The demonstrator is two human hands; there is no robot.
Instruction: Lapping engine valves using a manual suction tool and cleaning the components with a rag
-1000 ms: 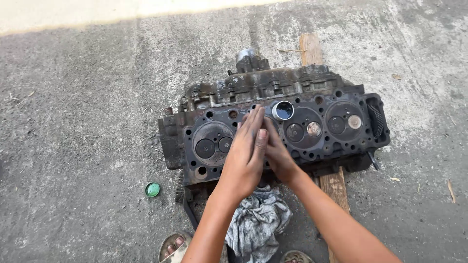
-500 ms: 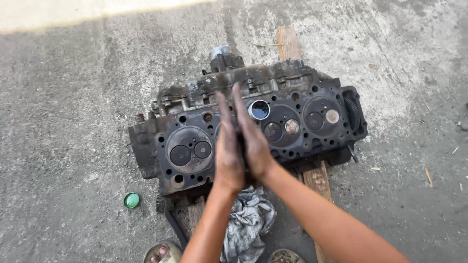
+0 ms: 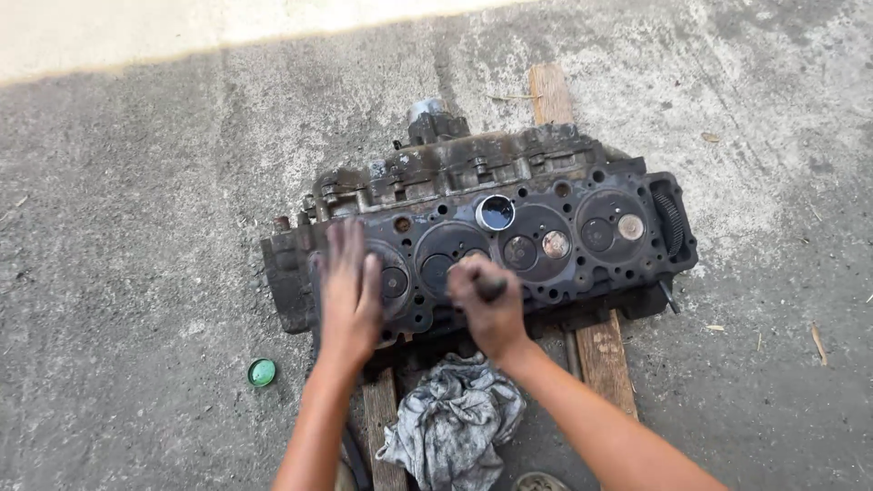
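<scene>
So the cylinder head [image 3: 509, 227] is lying face up on the concrete floor [image 3: 136, 227], propped on a couple of wooden planks [image 3: 605, 355] that stick out underneath it, one more plank end poking out behind. You can see the round combustion chambers with the valves [image 3: 556, 244] in them, all pretty grimy and rusty. The left hand [image 3: 350, 291] is flat on the left end of the head, palm down, fingers stretched out and only a little apart, resting over the leftmost chamber. The right hand [image 3: 486, 305] is curled into a fist near the middle of the front edge, fingers wrapped round a small dark tool handle [image 3: 492, 289], can't tell exactly what tool, it's blurred. A small round tin [image 3: 496, 213] sits open on top of the head between two chambers. A crumpled grey rag [image 3: 455, 423] lies on the ground just in front, between the two forearms, and a little green cap [image 3: 262, 372] is off to the left on the floor
</scene>
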